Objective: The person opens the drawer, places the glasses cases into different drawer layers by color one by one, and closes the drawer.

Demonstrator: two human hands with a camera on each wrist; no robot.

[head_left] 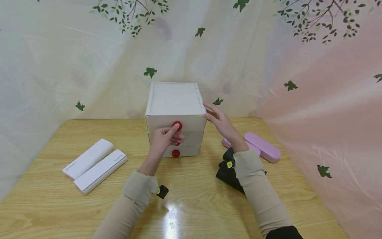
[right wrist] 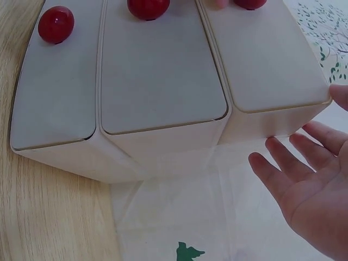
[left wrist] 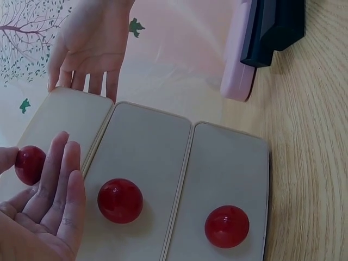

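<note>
A white three-drawer box point(head_left: 176, 98) stands on the table, each drawer front bearing a round red knob. My left hand point(head_left: 161, 141) is in front of it, pinching the top drawer's red knob point(left wrist: 30, 166) between thumb and index finger. Its other fingers extend past the knob, over the front of the drawers. At the box's upper right side, my right hand point(head_left: 222, 124) rests its fingertips on the side wall and its thumb near the top front corner. In the right wrist view those fingers point(right wrist: 277, 155) are spread and nearly straight. The drawers sit pushed in.
Two long white cases point(head_left: 99, 171) with small print lie to the left. On the right are two pink-purple cases point(head_left: 262, 146), with black cases point(head_left: 228, 179) partly hidden under the right forearm. A leaf-patterned curtain point(head_left: 119, 66) hangs behind the table point(head_left: 191, 212).
</note>
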